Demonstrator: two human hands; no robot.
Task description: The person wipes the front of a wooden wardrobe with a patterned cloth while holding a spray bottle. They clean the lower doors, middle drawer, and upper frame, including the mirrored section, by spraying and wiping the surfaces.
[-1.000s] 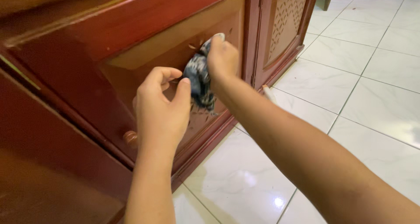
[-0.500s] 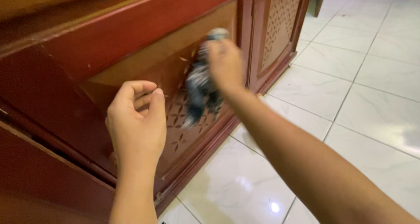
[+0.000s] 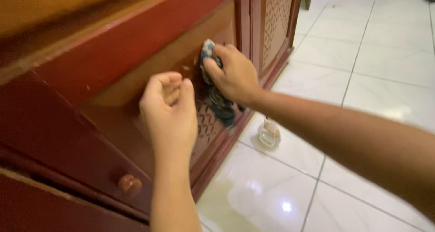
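My right hand presses a dark blue and white patterned cloth against the lattice panel of a reddish-brown wooden cabinet door. The cloth hangs down below the hand, over the carved grille. My left hand hovers in a loose fist just left of it, in front of the same door panel, holding nothing that I can see. A round wooden knob sits lower left on the door's frame.
A small clear glass jar stands on the glossy white tiled floor close to the cabinet's base. A second lattice door follows to the right. The cabinet's top edge runs across the upper left.
My right hand has slid the cloth up and to the right along the panel. My left hand has stayed beside it, curled. The view has shifted, and the jar has come into sight.
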